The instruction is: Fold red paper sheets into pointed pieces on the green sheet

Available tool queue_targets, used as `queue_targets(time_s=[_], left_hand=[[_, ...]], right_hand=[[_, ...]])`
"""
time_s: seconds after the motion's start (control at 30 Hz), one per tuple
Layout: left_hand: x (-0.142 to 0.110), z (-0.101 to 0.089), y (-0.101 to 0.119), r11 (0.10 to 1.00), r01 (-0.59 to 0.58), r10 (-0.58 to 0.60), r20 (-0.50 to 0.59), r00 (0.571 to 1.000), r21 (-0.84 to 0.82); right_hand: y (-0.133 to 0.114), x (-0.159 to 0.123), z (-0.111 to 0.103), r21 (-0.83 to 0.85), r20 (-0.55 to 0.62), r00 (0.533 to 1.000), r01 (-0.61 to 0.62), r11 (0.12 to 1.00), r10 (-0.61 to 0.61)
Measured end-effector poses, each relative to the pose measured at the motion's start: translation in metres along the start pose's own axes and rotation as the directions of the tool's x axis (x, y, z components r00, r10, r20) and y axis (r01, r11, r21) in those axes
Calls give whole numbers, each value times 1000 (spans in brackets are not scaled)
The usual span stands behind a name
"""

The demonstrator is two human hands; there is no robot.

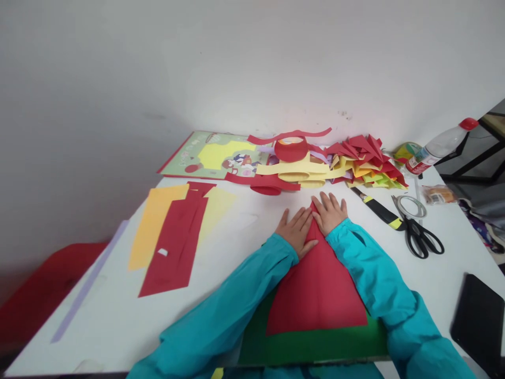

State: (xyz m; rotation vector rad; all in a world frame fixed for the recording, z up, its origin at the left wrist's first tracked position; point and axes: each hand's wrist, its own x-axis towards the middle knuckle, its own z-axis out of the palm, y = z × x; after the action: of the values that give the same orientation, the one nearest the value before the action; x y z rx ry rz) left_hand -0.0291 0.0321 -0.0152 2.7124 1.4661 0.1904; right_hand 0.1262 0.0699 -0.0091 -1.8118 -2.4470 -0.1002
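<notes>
Head view: our left hand (295,230) and right hand (330,215) lie flat, loosely spread, on the narrow end of the red paper (319,295) beneath them; we'd best align its edges, then press evenly outward.

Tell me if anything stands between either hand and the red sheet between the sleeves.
Nothing visible does: the left hand and right hand both touch the red sheet at its narrow far end. The scissors lie off to the right, not between.
</notes>
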Motion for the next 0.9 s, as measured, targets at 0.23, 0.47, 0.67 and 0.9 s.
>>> queue_targets(time_s=[0.23,0.47,0.67,0.9], left_hand=[[-1,2,0,1000,-2,2,-6,1000,-6],[-1,1,0,1000,5,-5,-1,1000,-13],[-1,1,0,1000,1,-1,-5,1000,-31],[-1,1,0,999,5,-4,11,1000,-40]], right_hand=[[2,1,-1,32,-5,1000,-15,999,15],[2,1,3,-31,-38,999,28,999,-29],[4,0,6,-22,-102,992,77,997,-79],[0,4,9,-26,-117,990,78,997,-80]])
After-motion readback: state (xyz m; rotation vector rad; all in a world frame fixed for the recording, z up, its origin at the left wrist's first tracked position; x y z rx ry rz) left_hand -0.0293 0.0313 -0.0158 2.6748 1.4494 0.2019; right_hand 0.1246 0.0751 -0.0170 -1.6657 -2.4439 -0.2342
